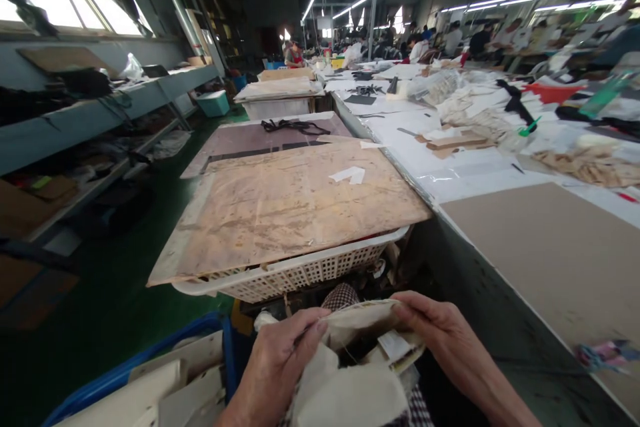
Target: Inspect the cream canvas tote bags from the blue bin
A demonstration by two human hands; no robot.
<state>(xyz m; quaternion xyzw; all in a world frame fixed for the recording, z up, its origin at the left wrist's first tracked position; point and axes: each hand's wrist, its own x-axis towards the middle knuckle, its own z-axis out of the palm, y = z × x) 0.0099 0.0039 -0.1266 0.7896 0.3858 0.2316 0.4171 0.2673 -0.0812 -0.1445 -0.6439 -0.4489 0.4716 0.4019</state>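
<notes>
A cream fabric bag [357, 393] with its mouth open is held low in front of me, above a checked cloth on my lap. My left hand [280, 360] pinches its rim on the left; a small dark thing shows between thumb and fingers, too little to name. My right hand [435, 323] grips the rim on the right, fingers curled behind the edge and partly hidden. Inside the opening sits a small white label [394, 345], and a loose thread hangs there.
A stained board [290, 207] lies over a white plastic basket [300, 273] ahead. At lower left, a blue bin [135, 365] holds cream pieces. To the right runs a long worktable [395, 147] with brown card [545, 240] and fabric heaps. People work farther back.
</notes>
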